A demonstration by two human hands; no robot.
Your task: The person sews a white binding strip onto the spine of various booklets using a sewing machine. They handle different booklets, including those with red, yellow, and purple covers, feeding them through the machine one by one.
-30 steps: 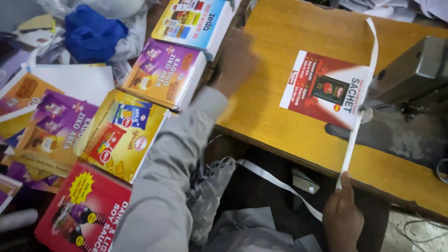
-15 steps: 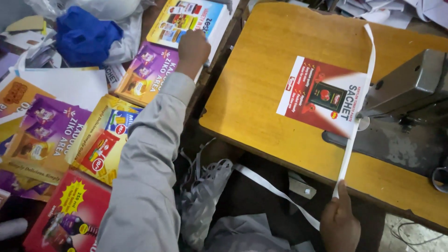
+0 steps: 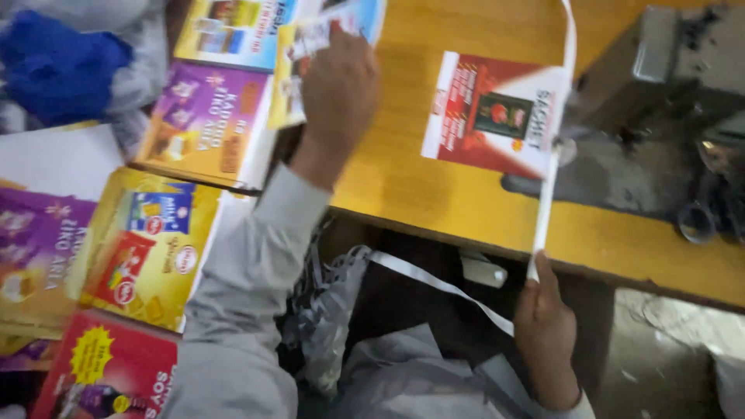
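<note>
The left hand, earlier flat on the stack at ten o'clock, now pinches a yellow sheet; the right hand still pinches the white strip over the tabletop.

Motion blurs the printed sheet under the left hand; its top is cropped.

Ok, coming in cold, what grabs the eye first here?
The left hand lifting a printed sheet off the colourful stacks at left. Then the red and white sheet on the wooden table by the sewing machine, and the white tape held by the right hand.
</note>
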